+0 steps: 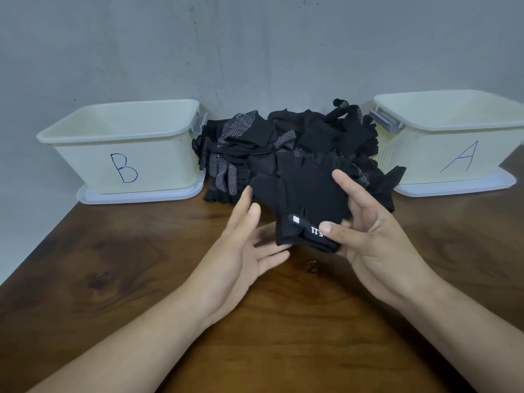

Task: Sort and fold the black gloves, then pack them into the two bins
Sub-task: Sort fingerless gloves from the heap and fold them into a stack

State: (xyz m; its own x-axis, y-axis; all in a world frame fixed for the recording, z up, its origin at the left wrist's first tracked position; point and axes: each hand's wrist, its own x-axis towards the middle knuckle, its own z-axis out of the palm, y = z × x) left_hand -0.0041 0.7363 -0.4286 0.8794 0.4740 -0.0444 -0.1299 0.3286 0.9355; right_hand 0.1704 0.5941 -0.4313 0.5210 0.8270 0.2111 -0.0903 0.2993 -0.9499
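While the right hand (pixel 377 231) is pinching a black glove (pixel 309 205) above the pile (pixel 283 143), the left hand (pixel 246 239) is hovering spread-fingered beside it, gripping nothing.

Light: soft, even, moderately bright
Shadows: faint on the table (pixel 113 265)
Blacks: glove pile (pixel 283 143) loses detail
Edges: wide-angle bending
Focus: slightly soft

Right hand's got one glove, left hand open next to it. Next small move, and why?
Probably close the left hand on the free left edge of the black fabric glove to start the fold. The right hand pinches it alone, thumb on the white-lettered cuff strap; the left is open beside it, and the glove looks unfolded.
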